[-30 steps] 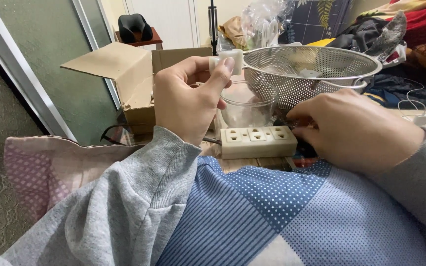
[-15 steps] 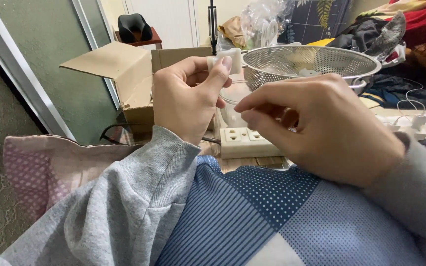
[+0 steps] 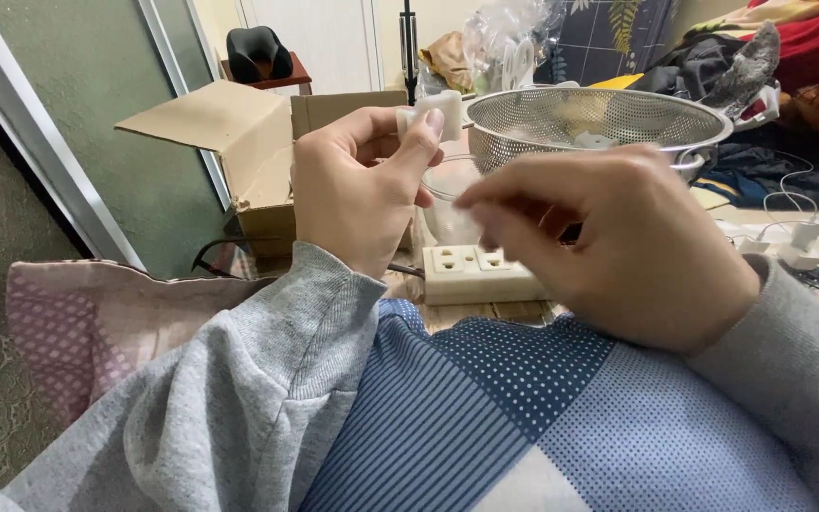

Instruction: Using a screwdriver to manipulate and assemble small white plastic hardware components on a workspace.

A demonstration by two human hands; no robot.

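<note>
Two hands up: left hand [image 3: 357, 185] pinches a white plug [image 3: 433, 112] above the socket block [image 3: 481, 273]; right hand [image 3: 618, 246] blurred, fingertips pinched together on what, I cannot tell. Best keep the plug steady.

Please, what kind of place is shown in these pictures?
Probably a room in a home, used for small handwork. A quilted blanket covers the person's lap, clothes are piled at the back, and a metal colander and an open cardboard box stand nearby.
</note>
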